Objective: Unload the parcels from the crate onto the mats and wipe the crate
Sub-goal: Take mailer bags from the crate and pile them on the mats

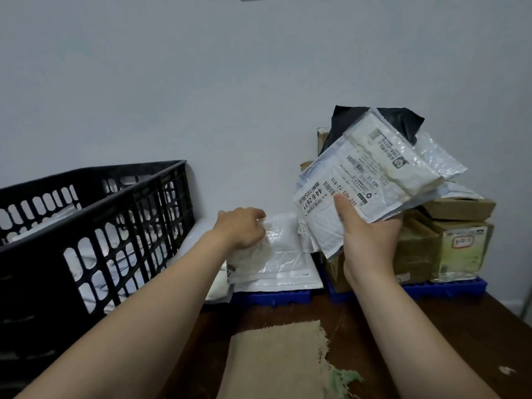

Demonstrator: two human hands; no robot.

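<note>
Head: left hand point(240, 227) and right hand point(371, 243) grip crinkly plastic parcels point(371, 174).

Materials, head view. Crate point(115, 226): black moulded plastic, matt; I read its lattice walls as smooth. Held mailers point(374, 174): thin white plastic film, glossy and crinkled, with matt paper labels; 1 black film bag point(403, 122) behind them, duller. Flat mailers point(276, 254): the same white film, the top 1 clear and shiny. Mats point(276, 298): blue ribbed plastic, slight sheen. Boxes point(460, 210): brown cardboard, matt, some wrapped in glossy tape. Cloth point(279, 361): coarse beige weave, rough, frayed at its edge. Table point(431, 341): dark wood; I see it smooth with a low sheen. Wall point(201, 82): matt paint.
</note>
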